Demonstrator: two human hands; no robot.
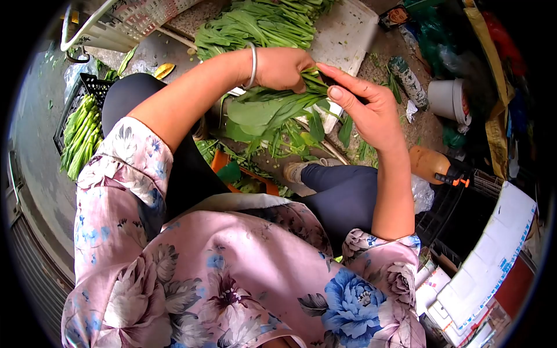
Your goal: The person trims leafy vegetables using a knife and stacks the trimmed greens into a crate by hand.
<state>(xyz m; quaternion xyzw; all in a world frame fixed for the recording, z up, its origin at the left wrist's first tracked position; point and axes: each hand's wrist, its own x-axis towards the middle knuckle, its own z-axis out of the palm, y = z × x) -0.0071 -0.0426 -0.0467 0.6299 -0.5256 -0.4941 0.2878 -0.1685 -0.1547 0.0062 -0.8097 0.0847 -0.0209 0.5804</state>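
A small bunch of leafy greens (264, 110) is in my left hand (282, 69), which wears a silver bangle (253, 65). Its fingers are curled around the stems, and the broad leaves hang down to the left. My right hand (371, 110) meets the stem ends from the right, with thumb and forefinger closing on them. Something dark shows between that thumb and forefinger, but I cannot make out what it is. Just beyond my hands, a big pile of greens (255, 32) lies on and beside a pale board (339, 37).
Loose leaves and an orange-edged container (252, 180) lie below my hands. At left are a black crate (96, 87) holding bundled greens (81, 136) and a white basket (142, 20). At right stand a grey-white pot (445, 98), a brown bottle (428, 164) and a white foam box (487, 261).
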